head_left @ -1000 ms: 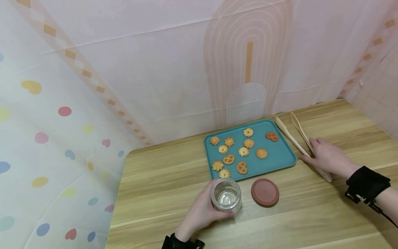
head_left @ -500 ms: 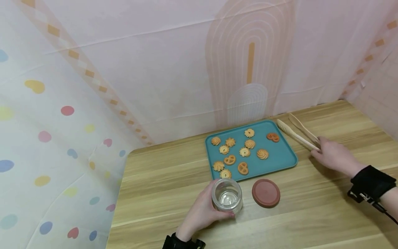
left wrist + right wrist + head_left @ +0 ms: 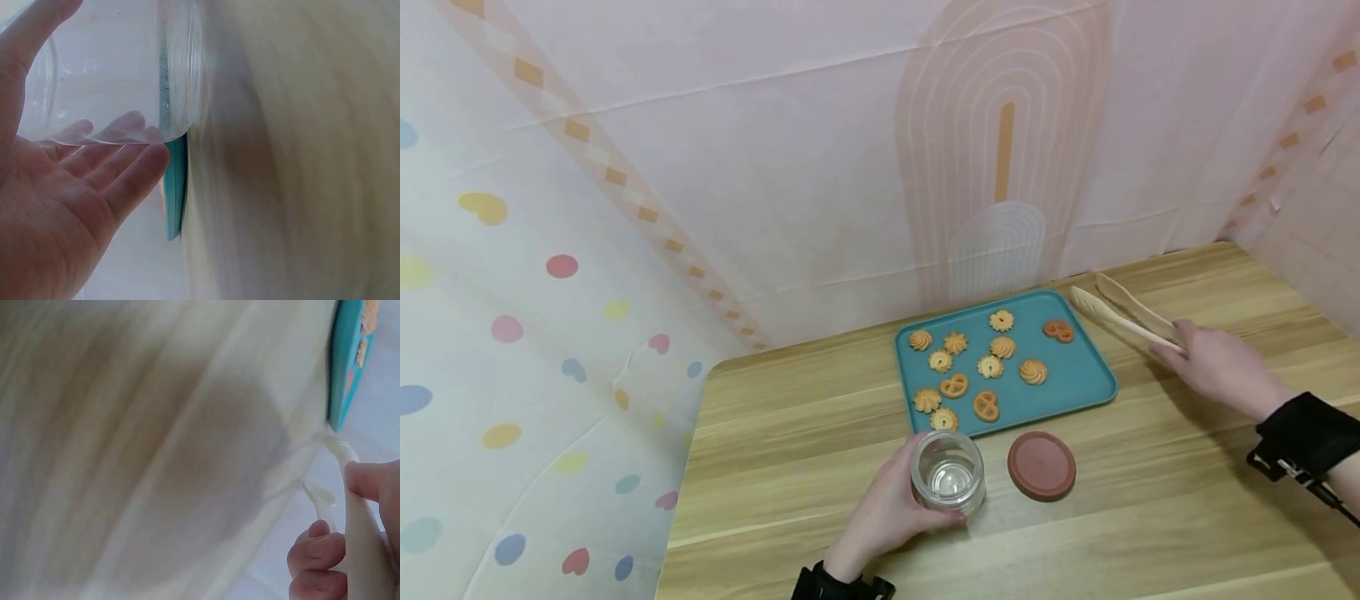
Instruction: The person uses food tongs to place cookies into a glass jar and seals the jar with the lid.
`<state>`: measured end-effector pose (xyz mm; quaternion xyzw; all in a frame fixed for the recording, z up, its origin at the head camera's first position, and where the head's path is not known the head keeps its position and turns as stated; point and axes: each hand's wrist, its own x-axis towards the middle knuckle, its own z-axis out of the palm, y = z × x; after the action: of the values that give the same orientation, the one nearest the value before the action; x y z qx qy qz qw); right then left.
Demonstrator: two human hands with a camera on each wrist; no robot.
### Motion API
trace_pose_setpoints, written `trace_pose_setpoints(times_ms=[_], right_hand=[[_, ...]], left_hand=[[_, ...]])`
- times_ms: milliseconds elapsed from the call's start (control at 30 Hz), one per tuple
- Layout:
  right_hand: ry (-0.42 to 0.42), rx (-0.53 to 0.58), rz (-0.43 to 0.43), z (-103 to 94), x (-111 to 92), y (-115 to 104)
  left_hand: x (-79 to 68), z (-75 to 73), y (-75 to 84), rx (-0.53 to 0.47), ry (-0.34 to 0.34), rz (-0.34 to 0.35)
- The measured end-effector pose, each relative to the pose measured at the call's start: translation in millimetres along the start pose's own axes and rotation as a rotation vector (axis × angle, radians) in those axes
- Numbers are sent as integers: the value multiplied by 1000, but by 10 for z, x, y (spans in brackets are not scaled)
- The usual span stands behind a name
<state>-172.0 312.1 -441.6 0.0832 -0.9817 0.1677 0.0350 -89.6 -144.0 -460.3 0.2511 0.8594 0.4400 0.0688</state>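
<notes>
My left hand (image 3: 891, 504) curls round a clear glass jar (image 3: 958, 500) that stands uncapped on the table. In the left wrist view, fingers and thumb lie on either side of the jar (image 3: 112, 75). On the right, my right hand (image 3: 1225, 371) grips pale wooden tongs (image 3: 1123, 321), whose two arms point toward the back, just right of the tray. Thumb on one arm and fingers at the other show in the right wrist view, with the tongs (image 3: 362, 550) spread a little. A blue-green tray (image 3: 1075, 396) holds several cookies (image 3: 1033, 372) and pretzels (image 3: 987, 406).
A reddish-brown round lid (image 3: 1041, 465) lies between the jar and the right hand, in front of the tray. Behind the wooden table (image 3: 790, 433) hangs a pink patterned cloth (image 3: 820, 192). A dotted cloth (image 3: 550, 375) hangs at the left.
My right hand has moved slightly up and to the right with the tongs, which now look lifted at the handle end. The left hand and jar have stayed in place.
</notes>
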Motion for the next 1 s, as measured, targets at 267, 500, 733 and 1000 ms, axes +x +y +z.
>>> trace_pose_setpoints(times_ms=[267,500,733,1000], right_hand=[[-6,-13,3,-184,-34,-74],[72,-30,-97,-268,-105,-256],[33,-33,-201,-330,-121,-555],[6,-13,-299,-312,-168,-857]], left_hand=[[-1,2,7,-8,-4,-4],[2,-1,4,-16,-10,-8],[8,-9,-6,-9,-13,-16],[8,-5,-3,-9,-13,-9]])
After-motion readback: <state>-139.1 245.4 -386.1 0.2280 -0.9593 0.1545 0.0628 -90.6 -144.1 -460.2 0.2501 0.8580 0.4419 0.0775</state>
